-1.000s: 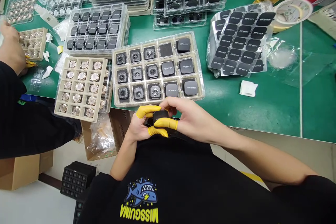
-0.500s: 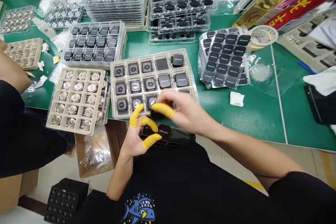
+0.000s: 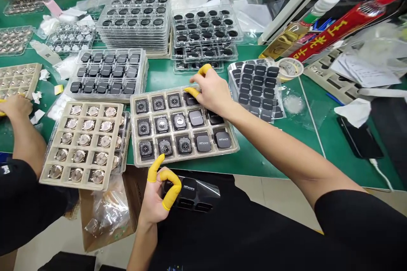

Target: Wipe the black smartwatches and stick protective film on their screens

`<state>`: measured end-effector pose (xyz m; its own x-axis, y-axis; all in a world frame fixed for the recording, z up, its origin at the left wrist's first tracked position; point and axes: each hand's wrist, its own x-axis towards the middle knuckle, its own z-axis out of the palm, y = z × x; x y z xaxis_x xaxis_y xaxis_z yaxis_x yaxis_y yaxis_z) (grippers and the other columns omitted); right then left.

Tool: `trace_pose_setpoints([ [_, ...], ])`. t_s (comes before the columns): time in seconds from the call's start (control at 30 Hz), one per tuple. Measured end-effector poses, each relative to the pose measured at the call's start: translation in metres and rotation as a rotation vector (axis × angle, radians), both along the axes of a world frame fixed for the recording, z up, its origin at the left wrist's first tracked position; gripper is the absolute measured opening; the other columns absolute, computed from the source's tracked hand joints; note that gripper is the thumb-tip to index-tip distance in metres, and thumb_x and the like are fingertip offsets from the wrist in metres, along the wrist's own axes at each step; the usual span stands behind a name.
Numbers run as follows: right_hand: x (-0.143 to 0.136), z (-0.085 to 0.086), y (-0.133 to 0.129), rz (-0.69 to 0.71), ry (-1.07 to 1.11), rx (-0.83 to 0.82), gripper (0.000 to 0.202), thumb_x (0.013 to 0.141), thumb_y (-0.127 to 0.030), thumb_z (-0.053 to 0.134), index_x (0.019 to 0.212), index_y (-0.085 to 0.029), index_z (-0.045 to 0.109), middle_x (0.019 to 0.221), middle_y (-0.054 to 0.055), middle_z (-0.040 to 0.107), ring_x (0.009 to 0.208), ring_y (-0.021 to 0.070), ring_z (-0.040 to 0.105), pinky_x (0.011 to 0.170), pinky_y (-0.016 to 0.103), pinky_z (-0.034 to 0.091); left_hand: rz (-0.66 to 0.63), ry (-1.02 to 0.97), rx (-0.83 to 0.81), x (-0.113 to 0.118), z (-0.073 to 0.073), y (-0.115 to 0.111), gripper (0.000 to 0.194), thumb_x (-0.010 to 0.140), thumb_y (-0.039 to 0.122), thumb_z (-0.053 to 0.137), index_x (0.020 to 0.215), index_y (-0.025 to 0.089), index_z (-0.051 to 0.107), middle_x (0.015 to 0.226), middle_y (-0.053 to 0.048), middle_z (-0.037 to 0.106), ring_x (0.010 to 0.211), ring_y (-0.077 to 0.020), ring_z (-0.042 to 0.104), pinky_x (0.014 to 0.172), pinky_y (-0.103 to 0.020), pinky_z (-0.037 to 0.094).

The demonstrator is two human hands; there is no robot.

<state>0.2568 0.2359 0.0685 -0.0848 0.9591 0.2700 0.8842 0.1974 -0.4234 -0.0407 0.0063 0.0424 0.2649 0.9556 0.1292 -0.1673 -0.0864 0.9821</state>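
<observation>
My left hand (image 3: pixel 160 194), in yellow finger cots, pinches a clear sheet of black square stickers (image 3: pixel 190 190) in front of my shirt. Thumb and forefinger meet at the sheet's left edge. My right hand (image 3: pixel 211 93) reaches over the back row of a beige tray (image 3: pixel 187 162). Its thumb and forefinger close on a black square sticker (image 3: pixel 191 100) at the fourth slot; the fingers partly hide it. Square smartwatches (image 3: pixel 146 148) lie back up in the tray's left columns. Black squares with white lettering (image 3: pixel 222 139) fill the right columns.
A beige tray of round watches (image 3: pixel 83 139) stands left, partly over the table edge. Stacked clear trays (image 3: pixel 133 34) rise behind. More sticker sheets (image 3: pixel 259 89), a tape roll (image 3: pixel 290 69) and a phone (image 3: pixel 359 137) lie right. Another person's hand (image 3: pixel 19 106) rests far left.
My right hand has moved from beside my left hand to the tray's back row. My left hand keeps hold of the sticker sheet. The view has tilted up.
</observation>
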Motion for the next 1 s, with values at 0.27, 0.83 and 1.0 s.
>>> trace_pose_setpoints([
  [0.27,-0.033,0.036,-0.111,0.497,-0.116,-0.222,0.024,0.111,-0.044,0.082,0.114,-0.02,0.079,0.116,0.011,0.073,0.102,0.0274,0.071,0.075,0.037,0.057,-0.036,0.018,0.019,-0.016,0.003,0.005,0.065,0.111,0.031,0.079,0.172,0.031,0.058,0.091,0.0,0.079,0.084,-0.0173,0.07,0.085,-0.031,0.06],
  [0.83,-0.065,0.038,-0.153,0.347,0.036,-0.29,0.017,0.108,-0.014,0.074,0.117,-0.023,0.063,0.105,0.005,0.078,0.089,0.0228,0.071,0.072,0.033,0.05,0.088,0.2,0.154,-0.025,-0.008,0.002,0.034,0.104,0.026,0.087,0.138,0.026,0.087,0.097,-0.004,0.085,0.085,-0.019,0.078,0.084,-0.032,0.068],
  [1.0,-0.075,0.043,-0.177,0.379,0.615,-0.28,0.008,0.11,-0.027,0.072,0.116,-0.027,0.069,0.096,0.001,0.074,0.072,0.0173,0.063,0.064,0.03,0.053,0.122,0.397,0.335,0.003,0.016,0.007,0.048,0.1,0.035,0.092,0.145,0.024,0.08,0.101,-0.006,0.082,0.088,-0.0221,0.078,0.081,-0.033,0.069],
])
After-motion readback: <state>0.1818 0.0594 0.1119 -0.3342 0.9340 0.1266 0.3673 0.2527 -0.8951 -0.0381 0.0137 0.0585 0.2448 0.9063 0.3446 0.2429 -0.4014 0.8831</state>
